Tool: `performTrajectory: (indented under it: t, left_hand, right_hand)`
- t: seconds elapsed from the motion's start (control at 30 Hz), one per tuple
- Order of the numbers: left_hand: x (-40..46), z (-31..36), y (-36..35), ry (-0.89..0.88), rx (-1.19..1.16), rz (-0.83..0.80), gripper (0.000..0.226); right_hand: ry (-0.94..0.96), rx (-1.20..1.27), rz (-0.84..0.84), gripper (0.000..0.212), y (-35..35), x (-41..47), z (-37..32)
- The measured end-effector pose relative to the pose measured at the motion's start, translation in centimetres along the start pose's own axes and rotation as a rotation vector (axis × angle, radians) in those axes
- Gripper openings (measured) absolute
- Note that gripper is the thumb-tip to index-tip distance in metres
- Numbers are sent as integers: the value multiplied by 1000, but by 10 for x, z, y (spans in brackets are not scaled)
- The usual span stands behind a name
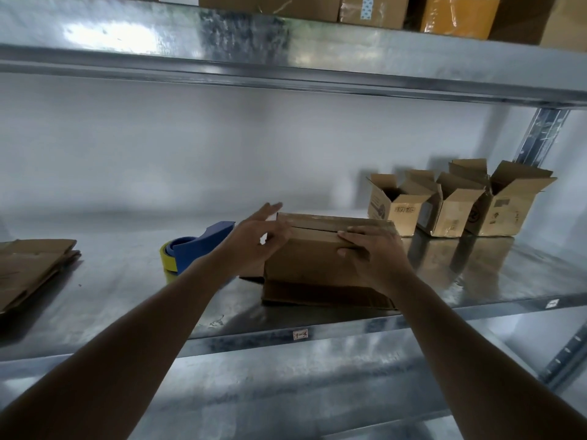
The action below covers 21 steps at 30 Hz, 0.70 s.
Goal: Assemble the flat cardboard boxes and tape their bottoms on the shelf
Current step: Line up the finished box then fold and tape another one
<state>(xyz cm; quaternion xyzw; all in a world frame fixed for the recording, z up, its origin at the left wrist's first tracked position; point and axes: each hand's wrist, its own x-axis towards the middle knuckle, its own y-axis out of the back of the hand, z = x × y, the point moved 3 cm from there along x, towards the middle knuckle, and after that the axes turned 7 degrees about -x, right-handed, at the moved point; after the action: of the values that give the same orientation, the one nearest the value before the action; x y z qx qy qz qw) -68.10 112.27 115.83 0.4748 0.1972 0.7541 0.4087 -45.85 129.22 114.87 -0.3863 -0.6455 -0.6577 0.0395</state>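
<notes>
A brown cardboard box [313, 260] stands upside down on the metal shelf [127, 293], its bottom flaps folded shut on top and its other flaps splayed out underneath. My left hand [257, 238] touches the box's upper left corner with its fingers spread and nearly straight. My right hand [370, 252] lies flat over the top right edge, with the fingers pressing the flaps down and the thumb against the front face. A blue tape dispenser [198, 247] with a yellow roll sits just left of my left hand, apart from it.
A stack of flat cardboard boxes [30, 268] lies at the shelf's left end. Three assembled open boxes [454, 204] stand at the back right near the upright post [540, 138]. More boxes [374, 9] sit on the shelf above.
</notes>
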Motion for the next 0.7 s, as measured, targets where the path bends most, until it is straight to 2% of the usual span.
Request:
performTrajectory:
  t: [0.07,0.2,0.3,0.4,0.6,0.63,0.7]
  left_hand:
    - [-1,3,-3,-58,-7,-34,31]
    - [0,11,1,-160,-5,35,25]
    - [3,12,0,-194,42,51,22]
    - [-2,4,-4,-163,38,50,27]
    - [-2,0,8,-94,119,-37,31]
    - [-2,-1,11,-89,83,-29,28]
    - [-4,-5,23,-38,16,90,22]
  right_hand:
    - [37,47,30,39,2,-4,5]
    - [51,83,86,29,8,-8,5]
    - [-13,50,112,36,11,0,-10]
    - [-80,-27,25,33,5,10,-24]
    - [-41,-147,-114,62,-11,18,-39]
    - [-49,-147,-123,62,-13,19,-41]
    - [-53,-127,-124,55,-17,23,-47]
